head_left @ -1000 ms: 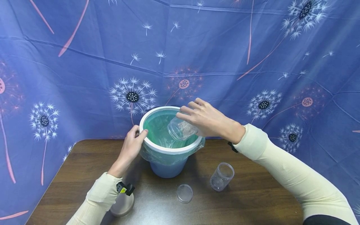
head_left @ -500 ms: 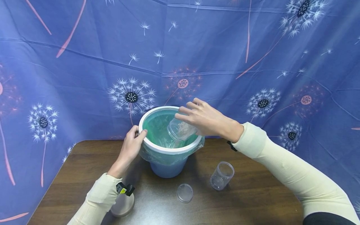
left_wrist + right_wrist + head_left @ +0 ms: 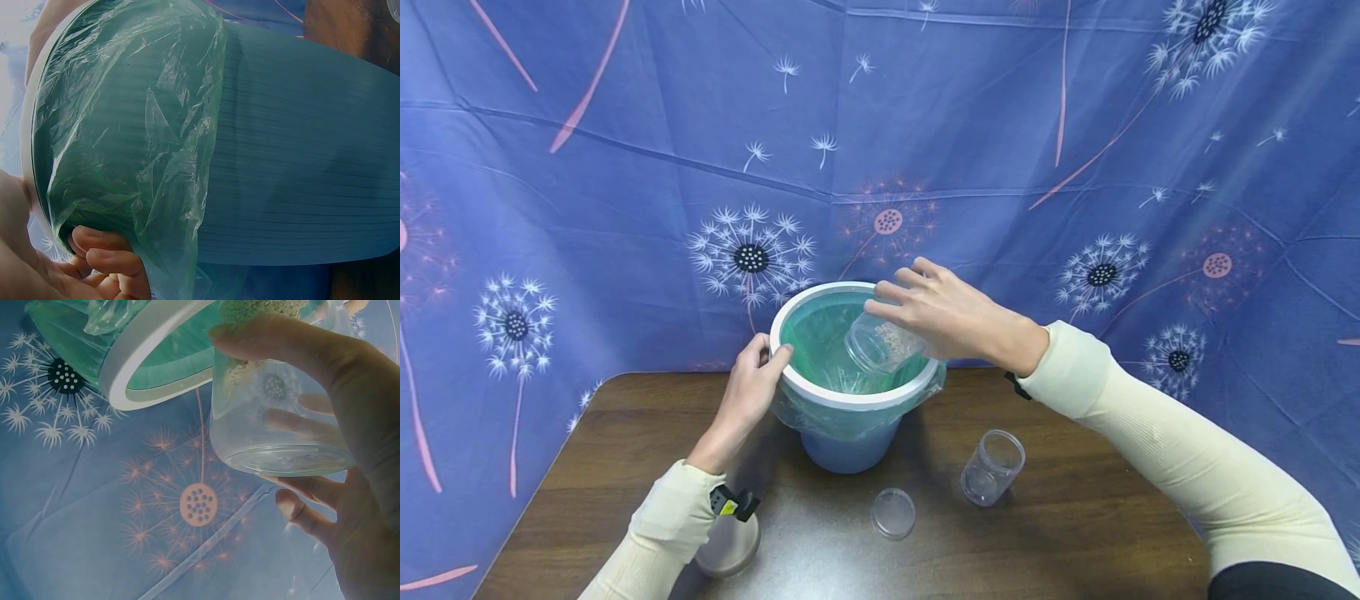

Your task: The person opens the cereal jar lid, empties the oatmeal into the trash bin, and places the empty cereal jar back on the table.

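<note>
A blue bucket-shaped trash bin (image 3: 850, 446) with a white rim stands on the table, lined with a green plastic bag (image 3: 169, 112) folded over its outside. My left hand (image 3: 748, 387) grips the rim at the left, thumb on top and fingers curled beneath, seen also in the left wrist view. My right hand (image 3: 951, 312) holds a clear plastic jar (image 3: 872, 343) tilted over the bin, its mouth pointing down and left. Pale granules (image 3: 259, 312) lie inside the jar toward its mouth, while its base end shows bare in the right wrist view.
A second clear jar (image 3: 992, 468) stands on the table at the right of the bin. A clear round lid (image 3: 893, 514) lies in front of the bin. Beneath the left wrist is a round beige lid-like disc (image 3: 730, 546). A blue dandelion-print cloth (image 3: 625, 208) hangs behind the table (image 3: 1060, 533).
Half a second ago a faint stream of granules showed below the jar's mouth; it does not show now. Both hands keep nearly the same place.
</note>
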`<state>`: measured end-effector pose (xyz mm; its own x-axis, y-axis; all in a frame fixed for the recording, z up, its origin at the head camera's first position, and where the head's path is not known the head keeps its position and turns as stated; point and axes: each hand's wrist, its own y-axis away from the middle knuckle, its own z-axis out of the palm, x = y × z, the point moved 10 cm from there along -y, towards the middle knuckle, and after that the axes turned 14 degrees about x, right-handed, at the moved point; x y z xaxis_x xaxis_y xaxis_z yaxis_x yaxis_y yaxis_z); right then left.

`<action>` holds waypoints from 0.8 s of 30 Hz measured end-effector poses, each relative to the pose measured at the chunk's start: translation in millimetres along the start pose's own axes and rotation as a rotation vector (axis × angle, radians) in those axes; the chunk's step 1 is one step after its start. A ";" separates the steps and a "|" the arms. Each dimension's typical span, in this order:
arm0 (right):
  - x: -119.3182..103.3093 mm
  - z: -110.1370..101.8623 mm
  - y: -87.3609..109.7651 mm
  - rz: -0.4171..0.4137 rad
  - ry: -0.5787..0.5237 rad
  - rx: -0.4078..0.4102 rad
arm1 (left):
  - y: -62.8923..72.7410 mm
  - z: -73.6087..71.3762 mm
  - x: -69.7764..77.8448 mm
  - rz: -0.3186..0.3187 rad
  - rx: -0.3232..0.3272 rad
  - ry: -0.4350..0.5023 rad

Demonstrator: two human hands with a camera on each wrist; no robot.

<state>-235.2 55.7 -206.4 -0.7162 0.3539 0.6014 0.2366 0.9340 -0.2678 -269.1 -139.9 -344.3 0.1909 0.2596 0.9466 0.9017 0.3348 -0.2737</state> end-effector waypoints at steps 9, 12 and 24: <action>-1.0 -0.1 -3.0 -0.032 0.023 -0.009 | -0.9 0.6 0.1 0.006 0.003 -0.001; -1.3 -0.5 -3.6 -0.039 0.031 -0.011 | -1.6 1.0 0.4 0.013 0.003 0.002; -4.5 2.3 -6.4 -0.062 0.048 -0.037 | -2.7 0.4 0.1 0.017 0.005 -0.012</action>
<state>-235.0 47.9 -209.1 -0.6981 0.2961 0.6519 0.2170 0.9552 -0.2014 -271.7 -140.4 -343.5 0.2016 0.2758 0.9398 0.8963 0.3351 -0.2906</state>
